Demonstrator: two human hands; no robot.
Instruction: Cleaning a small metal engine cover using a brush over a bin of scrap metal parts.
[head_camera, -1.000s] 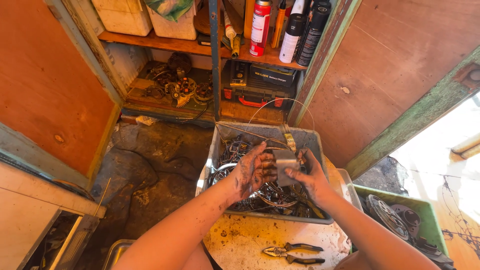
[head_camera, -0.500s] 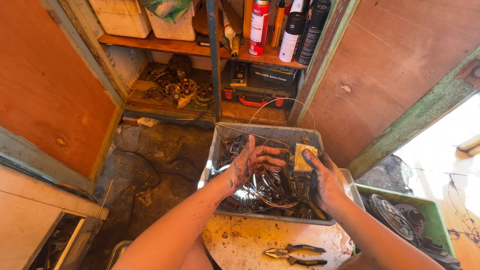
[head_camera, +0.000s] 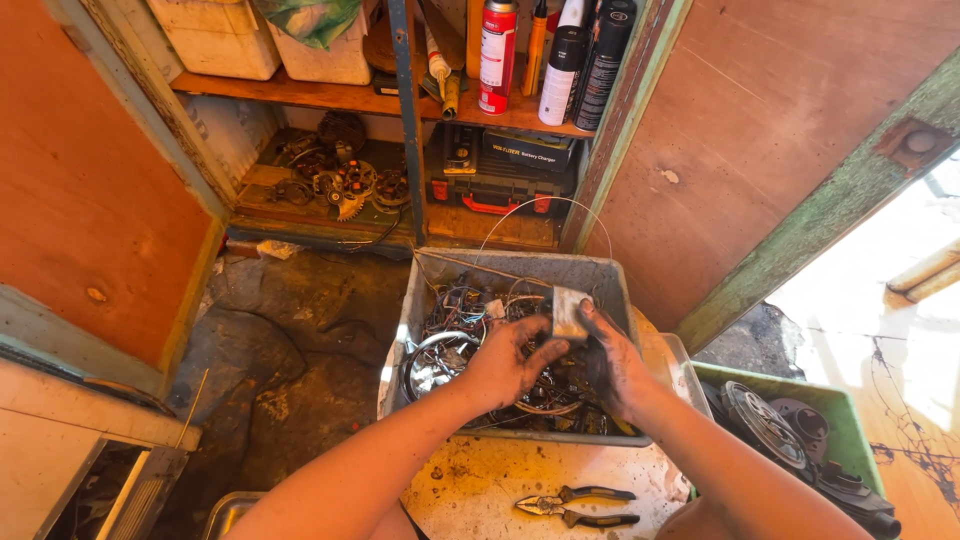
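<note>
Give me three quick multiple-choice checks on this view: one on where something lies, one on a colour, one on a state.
1. Where do the pliers lie?
A. inside the grey bin
B. on the stained surface near the bin
C. on the shelf

2. What colour is the tub at right?
A. green
B. blue
C. white

3. How is the small grey block held?
A. lying loose among the wires
B. in the left hand alone
C. between both hands above the grey bin

Answers: 1 B, they rest below the bin's front wall. 2 A, its rim is green. 3 C, the left hand and right hand both touch it.
</note>
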